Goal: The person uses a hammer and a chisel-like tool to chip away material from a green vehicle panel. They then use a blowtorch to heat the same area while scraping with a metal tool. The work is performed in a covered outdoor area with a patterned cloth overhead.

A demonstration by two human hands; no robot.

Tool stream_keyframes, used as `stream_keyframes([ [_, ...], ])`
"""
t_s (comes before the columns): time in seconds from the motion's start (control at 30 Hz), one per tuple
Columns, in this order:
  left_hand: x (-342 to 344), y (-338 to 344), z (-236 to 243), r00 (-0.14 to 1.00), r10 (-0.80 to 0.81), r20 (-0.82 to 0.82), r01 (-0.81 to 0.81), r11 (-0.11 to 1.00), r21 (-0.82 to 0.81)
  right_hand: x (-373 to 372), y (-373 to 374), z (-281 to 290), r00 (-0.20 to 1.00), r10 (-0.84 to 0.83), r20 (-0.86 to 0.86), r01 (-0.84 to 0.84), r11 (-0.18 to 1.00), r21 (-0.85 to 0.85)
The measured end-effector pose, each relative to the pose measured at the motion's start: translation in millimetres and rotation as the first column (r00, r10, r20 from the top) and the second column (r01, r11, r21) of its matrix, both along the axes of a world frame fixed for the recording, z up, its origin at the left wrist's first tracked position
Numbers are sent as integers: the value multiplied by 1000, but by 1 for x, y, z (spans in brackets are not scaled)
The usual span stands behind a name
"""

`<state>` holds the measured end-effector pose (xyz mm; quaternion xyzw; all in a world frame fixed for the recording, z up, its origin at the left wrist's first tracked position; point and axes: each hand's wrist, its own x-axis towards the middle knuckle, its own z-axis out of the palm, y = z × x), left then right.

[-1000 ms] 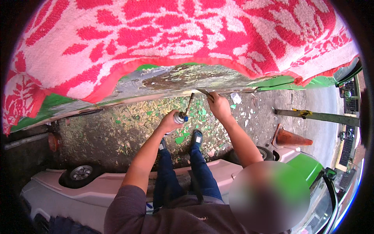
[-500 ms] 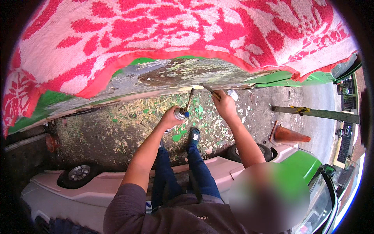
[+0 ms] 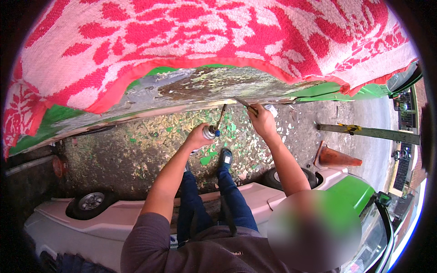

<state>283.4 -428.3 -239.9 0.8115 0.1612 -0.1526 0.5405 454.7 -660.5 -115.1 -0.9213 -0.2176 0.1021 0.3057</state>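
Note:
My left hand (image 3: 199,135) is wrapped round a gas torch (image 3: 210,132), a canister with a blue knob. Its metal nozzle (image 3: 221,116) points up at the lower edge of a car body panel (image 3: 195,88). No flame can be made out. In my right hand (image 3: 263,122) is a scraper (image 3: 246,105), its blade tip at the same lower edge, a little right of the nozzle. Green paint on the panel is largely stripped, leaving grey, brown and yellowish patches. A red and white patterned towel (image 3: 182,36) drapes over the panel's top.
Paint flakes (image 3: 150,145) in green and pale colours litter the ground around my feet. An orange traffic cone (image 3: 339,155) lies on its side at the right, near a wooden post (image 3: 373,132). Close behind my legs stands a pink and green car (image 3: 123,211).
Both hands have stayed almost in place. The torch has shifted very slightly left, and the scraper remains at the panel's lower edge.

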Motion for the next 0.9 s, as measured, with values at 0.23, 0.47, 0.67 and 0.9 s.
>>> stream_keyframes([
  [0.23,11,-8,-3,1000,10,8,-9,999,-46,2,-1,5,1000,8,-1,-8,1000,-3],
  [0.47,9,-5,-10,1000,12,19,-13,1000,26,2,2,13,1000,25,-6,-25,1000,-2],
  [0.67,13,-9,6,1000,29,3,-29,999,18,2,-3,8,1000,0,-26,0,1000,-11],
  [0.9,10,-11,12,1000,28,12,-28,1000,6,1,-9,0,1000,-24,-10,24,1000,4],
])
